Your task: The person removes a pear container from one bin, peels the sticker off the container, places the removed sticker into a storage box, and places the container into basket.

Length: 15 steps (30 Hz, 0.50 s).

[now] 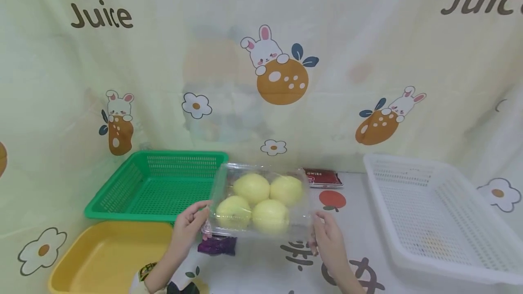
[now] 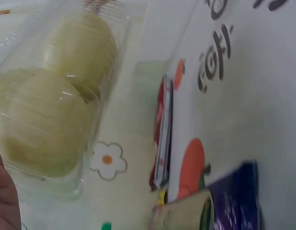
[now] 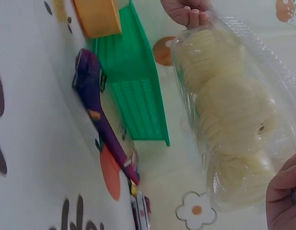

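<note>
A clear plastic fruit box [image 1: 261, 221] with several round, pale yellow-green fruits [image 1: 251, 188] inside is held up over the table. My left hand [image 1: 191, 223] grips its left end, and my right hand [image 1: 328, 235] grips the right end. In the right wrist view, the box [image 3: 234, 115] is tilted, with the left hand [image 3: 188, 12] at its far end and the right hand [image 3: 284, 196] at the near one. Only an edge of the left hand [image 2: 5, 196] shows in the left wrist view.
A purple packet [image 1: 217, 245] lies below the box's left part, and a red packet [image 1: 324, 178] lies behind it. To the left are a green basket [image 1: 157, 185] and a yellow basin [image 1: 116, 248]. A white basket [image 1: 412, 212] stands right. A printed curtain [image 1: 229, 58] hangs behind.
</note>
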Each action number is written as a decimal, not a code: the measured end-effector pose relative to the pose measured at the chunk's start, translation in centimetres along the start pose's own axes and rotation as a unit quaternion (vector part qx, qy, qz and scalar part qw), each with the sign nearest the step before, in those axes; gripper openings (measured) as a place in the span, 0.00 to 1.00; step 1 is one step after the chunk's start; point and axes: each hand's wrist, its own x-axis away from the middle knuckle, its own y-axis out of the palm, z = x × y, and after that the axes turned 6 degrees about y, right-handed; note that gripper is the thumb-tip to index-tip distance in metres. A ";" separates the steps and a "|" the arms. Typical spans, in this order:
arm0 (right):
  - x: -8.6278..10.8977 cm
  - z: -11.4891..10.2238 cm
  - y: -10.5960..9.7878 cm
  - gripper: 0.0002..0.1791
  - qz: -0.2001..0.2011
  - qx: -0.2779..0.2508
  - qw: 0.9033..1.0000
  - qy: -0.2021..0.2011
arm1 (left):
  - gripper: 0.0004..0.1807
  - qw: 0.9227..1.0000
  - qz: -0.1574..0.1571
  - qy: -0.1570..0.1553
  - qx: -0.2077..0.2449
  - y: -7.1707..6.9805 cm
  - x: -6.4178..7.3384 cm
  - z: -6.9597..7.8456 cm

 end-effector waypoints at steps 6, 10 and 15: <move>-1.3 -0.1 2.2 0.16 -0.026 -0.004 1.000 0.008 | 0.16 0.999 -0.025 0.016 -0.011 -2.8 -0.4 -0.5; -2.1 -0.3 3.9 0.16 -0.042 -0.004 0.999 0.013 | 0.17 0.998 -0.034 0.019 -0.040 -4.7 -0.8 -0.9; -2.6 -0.4 6.0 0.15 -0.084 0.002 0.996 0.011 | 0.16 0.996 -0.051 0.028 -0.069 -7.3 -1.4 -1.1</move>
